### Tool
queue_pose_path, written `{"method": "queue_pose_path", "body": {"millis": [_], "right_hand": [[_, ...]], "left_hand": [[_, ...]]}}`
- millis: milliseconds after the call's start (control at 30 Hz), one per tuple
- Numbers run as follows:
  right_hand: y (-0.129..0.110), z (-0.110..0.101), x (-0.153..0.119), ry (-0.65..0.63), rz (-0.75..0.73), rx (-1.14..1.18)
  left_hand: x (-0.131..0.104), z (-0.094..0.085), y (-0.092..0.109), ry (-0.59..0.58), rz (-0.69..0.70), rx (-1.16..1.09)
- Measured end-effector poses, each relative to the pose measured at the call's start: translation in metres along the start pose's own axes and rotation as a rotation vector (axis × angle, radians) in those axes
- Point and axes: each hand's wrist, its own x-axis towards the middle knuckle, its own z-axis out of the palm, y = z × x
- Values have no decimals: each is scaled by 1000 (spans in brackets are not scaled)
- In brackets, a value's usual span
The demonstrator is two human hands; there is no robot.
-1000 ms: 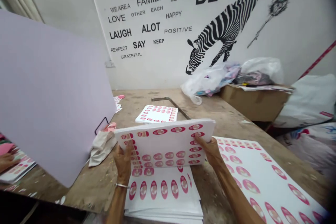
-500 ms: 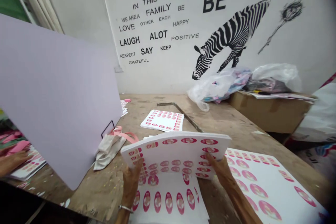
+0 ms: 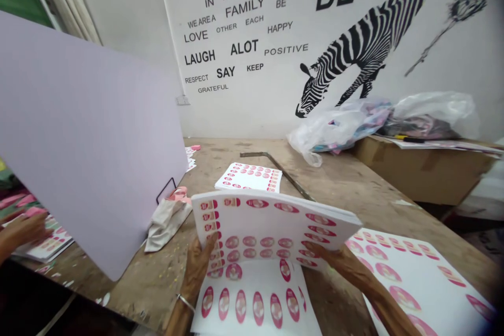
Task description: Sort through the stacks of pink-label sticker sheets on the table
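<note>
The white painted wall carries black lettering beside a black striped zebra figure: "IN THIS HOUSE", "WE ARE A FAMILY", "BE", "LOVE OTHER EACH HAPPY", "LAUGH ALOT POSITIVE", "RESPECT SAY KEEP", "GRATEFUL". Print on the pink oval stickers of the white sheets is too small to read.

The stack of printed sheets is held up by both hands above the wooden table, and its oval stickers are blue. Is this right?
Not quite. The head view shows the oval stickers are pink, not blue. The rest holds: the left hand and right hand hold the stack of printed sheets up above the wooden table.
</note>
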Motion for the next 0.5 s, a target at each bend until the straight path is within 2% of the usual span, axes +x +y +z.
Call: {"method": "queue_pose_path", "body": {"millis": [133,267,333,400,500], "right_hand": [[-7,10,3,158,-76,5],[-13,8,3,231,-69,-2],[-7,5,-2,181,-19,-5],[5,3,-6,75,51,-18],[26,-2,-7,6,87,-82]], "left_hand": [[6,4,19,111,100,103],[10,-1,29,68,241,124],[3,-5,23,3,213,124],[-6,-10,12,-74,142,95],[-15,-18,-4,-61,126,116]]}}
